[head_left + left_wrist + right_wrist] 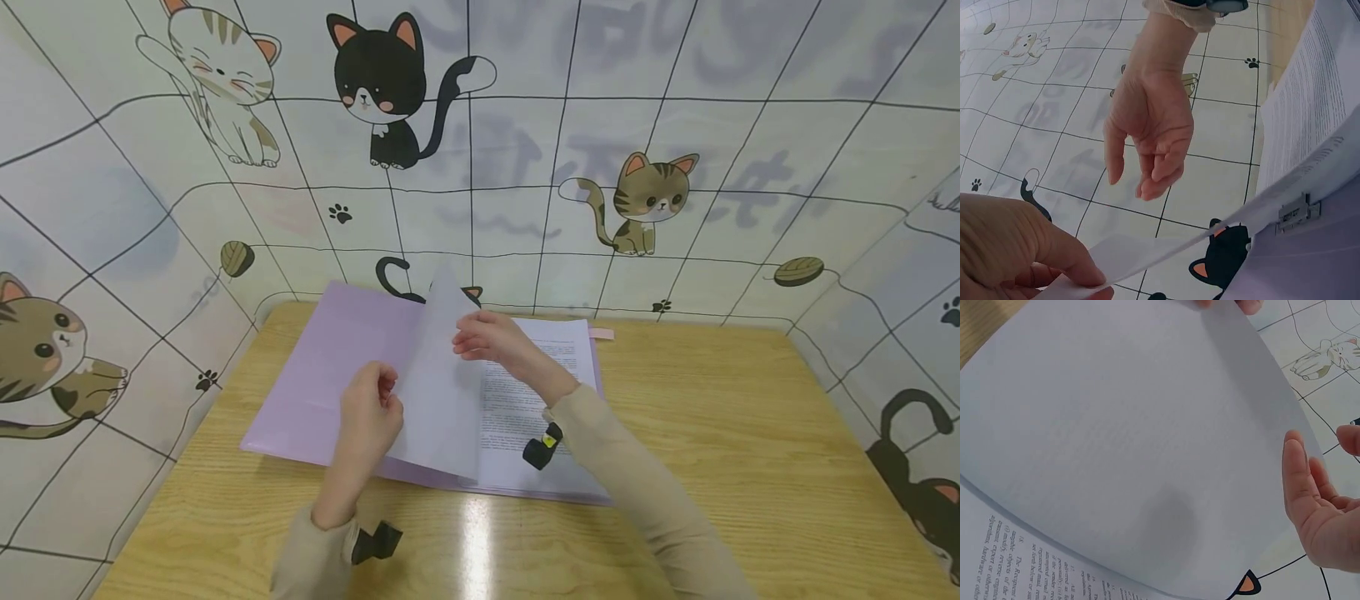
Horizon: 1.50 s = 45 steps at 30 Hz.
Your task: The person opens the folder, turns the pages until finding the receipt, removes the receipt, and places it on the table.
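Observation:
A lilac folder [322,375] lies spread on the table, with a stack of printed pages [536,408] on its right side. One white sheet [442,400] stands raised and turned towards the left, its blank-looking side showing. My left hand [369,421] pinches the sheet's outer edge between thumb and fingers, as the left wrist view confirms. Just beyond the sheet's upper part is my right hand [495,343], fingers loosely bent and nothing held. In the left wrist view, a metal fastener [1298,212] shows at the folder's spine beside the pages.
The wooden table [720,417] meets a cat-patterned cloth wall [517,208] behind the folder, with more of it at both sides. A pink tab [602,334] sticks out from the folder's right edge. Black wrist devices [538,452] sit at both sleeves.

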Each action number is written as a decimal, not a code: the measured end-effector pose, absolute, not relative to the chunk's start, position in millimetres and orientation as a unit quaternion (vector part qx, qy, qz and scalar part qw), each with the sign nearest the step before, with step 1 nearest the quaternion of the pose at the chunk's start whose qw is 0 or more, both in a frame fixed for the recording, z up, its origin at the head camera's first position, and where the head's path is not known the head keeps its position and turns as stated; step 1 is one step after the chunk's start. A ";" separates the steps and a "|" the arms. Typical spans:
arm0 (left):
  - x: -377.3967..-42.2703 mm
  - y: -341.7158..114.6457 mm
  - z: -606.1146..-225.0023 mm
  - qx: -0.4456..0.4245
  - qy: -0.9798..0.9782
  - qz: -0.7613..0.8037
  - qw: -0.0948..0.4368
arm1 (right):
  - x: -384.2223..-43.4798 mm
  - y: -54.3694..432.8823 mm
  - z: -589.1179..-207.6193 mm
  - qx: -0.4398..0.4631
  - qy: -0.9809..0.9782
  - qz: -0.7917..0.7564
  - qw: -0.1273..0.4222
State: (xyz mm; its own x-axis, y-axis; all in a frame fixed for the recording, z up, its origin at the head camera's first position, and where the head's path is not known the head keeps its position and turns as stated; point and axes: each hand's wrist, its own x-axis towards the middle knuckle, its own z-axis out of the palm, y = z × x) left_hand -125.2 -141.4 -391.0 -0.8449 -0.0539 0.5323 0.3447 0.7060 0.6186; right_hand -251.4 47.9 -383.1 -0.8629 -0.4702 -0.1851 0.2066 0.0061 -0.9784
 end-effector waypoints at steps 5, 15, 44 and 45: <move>-126.4 -154.3 -399.5 -0.056 -0.890 -0.376 0.253 | -253.5 57.5 -388.7 -0.097 0.678 -0.686 0.243; -128.5 -175.8 -419.4 0.002 -0.898 -0.381 0.219 | -256.1 78.5 -398.5 -0.080 0.682 -0.690 0.230; -143.1 -200.8 -460.9 0.029 -0.936 -0.327 0.127 | -275.2 128.3 -427.2 -0.024 0.723 -0.663 0.193; -143.4 -200.9 -461.2 0.028 -0.937 -0.326 0.126 | -277.2 130.4 -428.7 -0.022 0.732 -0.656 0.184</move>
